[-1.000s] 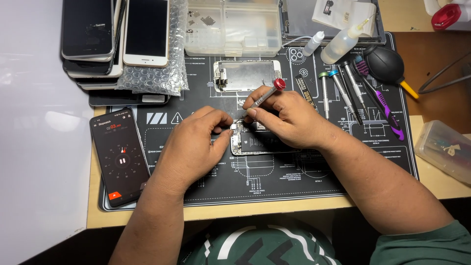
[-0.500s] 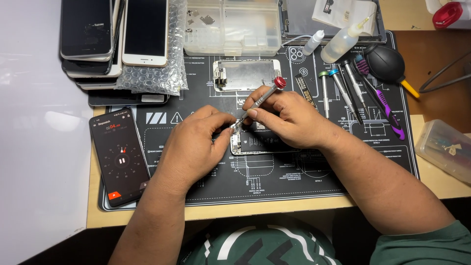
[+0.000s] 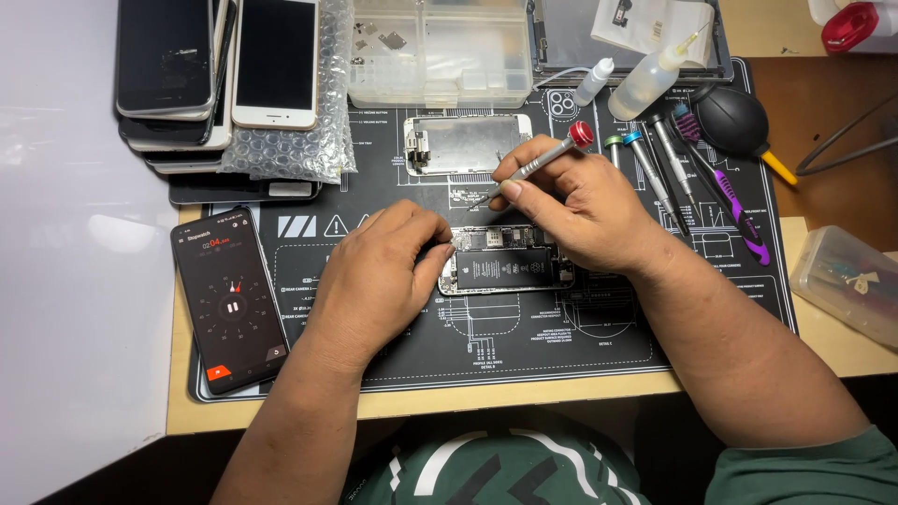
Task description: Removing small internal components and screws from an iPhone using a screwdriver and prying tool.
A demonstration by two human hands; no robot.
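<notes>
Two hands: both worked over the opened phone [image 3: 510, 266] at the middle of the black repair mat [image 3: 393, 346] on the worktop.
Left hand [image 3: 379, 281]: fingers curled, pressing the phone's left end, steadying it.
Right hand [image 3: 580, 210]: closed on a red-capped screwdriver [image 3: 538, 164], tip down near the phone's top edge.
Removed screen [image 3: 468, 143]: lay face down just above the phone.
Timer phone [image 3: 229, 299]: lit, at the mat's left edge.
Spare screwdrivers [image 3: 655, 168]: lined up right of the hand.
Phone stack [image 3: 215, 65]: top left.

Head view, steeply down, close.
</notes>
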